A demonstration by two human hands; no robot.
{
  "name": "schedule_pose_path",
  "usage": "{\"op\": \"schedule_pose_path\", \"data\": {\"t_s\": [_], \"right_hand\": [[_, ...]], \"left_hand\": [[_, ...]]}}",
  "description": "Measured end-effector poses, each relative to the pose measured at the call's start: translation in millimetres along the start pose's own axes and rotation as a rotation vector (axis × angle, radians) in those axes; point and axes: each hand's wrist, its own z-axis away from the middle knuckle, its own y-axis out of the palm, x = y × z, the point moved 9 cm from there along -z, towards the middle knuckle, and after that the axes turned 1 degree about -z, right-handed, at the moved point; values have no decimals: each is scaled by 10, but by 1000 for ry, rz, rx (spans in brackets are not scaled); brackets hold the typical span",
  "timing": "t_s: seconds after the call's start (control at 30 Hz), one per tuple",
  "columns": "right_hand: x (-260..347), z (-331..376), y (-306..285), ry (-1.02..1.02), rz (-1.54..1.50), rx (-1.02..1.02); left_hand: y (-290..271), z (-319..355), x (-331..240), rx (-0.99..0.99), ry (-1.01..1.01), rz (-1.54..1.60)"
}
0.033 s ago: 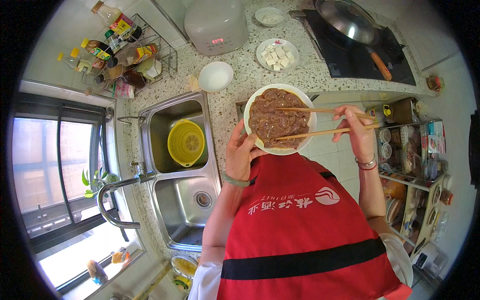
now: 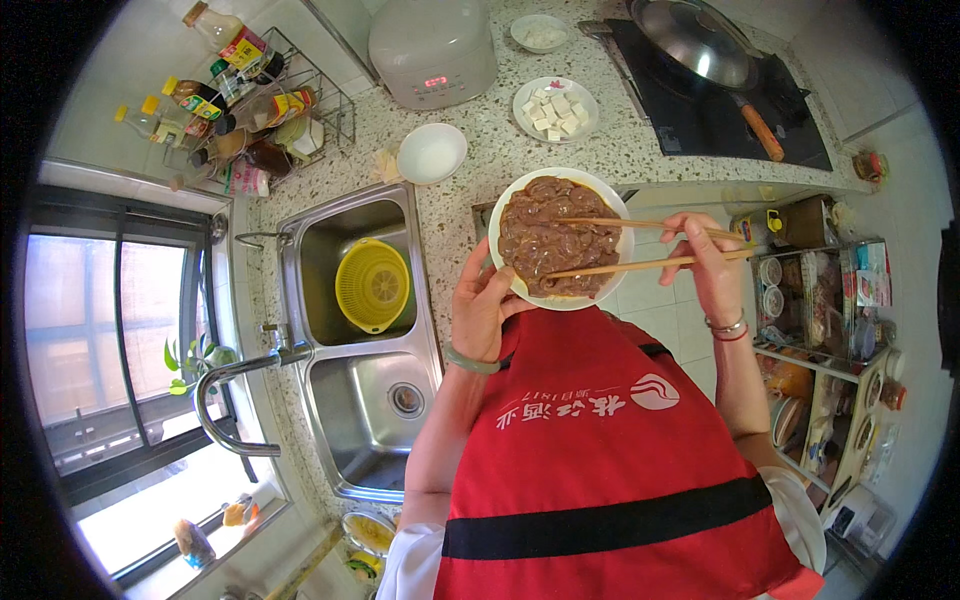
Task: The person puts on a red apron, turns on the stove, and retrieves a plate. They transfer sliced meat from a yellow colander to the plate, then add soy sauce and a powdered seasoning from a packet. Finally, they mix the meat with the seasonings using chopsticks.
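My left hand [image 2: 483, 308] grips the lower left rim of a white bowl [image 2: 626, 262], thumb over the edge and the other fingers mostly hidden beneath. Brown, glossy slices of raw meat [image 2: 553, 235] fill the bowl. In my right hand [image 2: 706, 262] is a pair of wooden chopsticks [image 2: 655, 265], held spread apart. Their tips rest in the meat, one near the middle and one lower down. The bowl is held up in front of my red apron [image 2: 600, 420], close to the counter's edge.
Beyond the bowl, a plate of white tofu cubes [image 2: 556, 112], a small white bowl [image 2: 538, 34] and an empty bowl [image 2: 432, 154] stand on the speckled counter. A lidded wok [image 2: 695, 45] sits on the black cooktop [image 2: 690, 130]. Left is a double sink [image 2: 350, 400] holding a yellow colander [image 2: 372, 286].
My right hand has shifted slightly left, toward the bowl, and the chopsticks have moved a little with it. The bowl and my left hand stay almost in place.
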Motion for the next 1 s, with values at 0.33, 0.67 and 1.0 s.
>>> {"op": "schedule_pose_path", "data": {"t_s": [0.33,0.67,1.0], "right_hand": [[-134,-66,-203,-98,-206,-150],[113,-11,-323,19,-11,-90],[-406,-74,-110,-2,-271,-94]], "left_hand": [[-27,36,17,-2,3,-10],[-43,29,3,-16,8,0],[32,38,6,11,13,-5]]}}
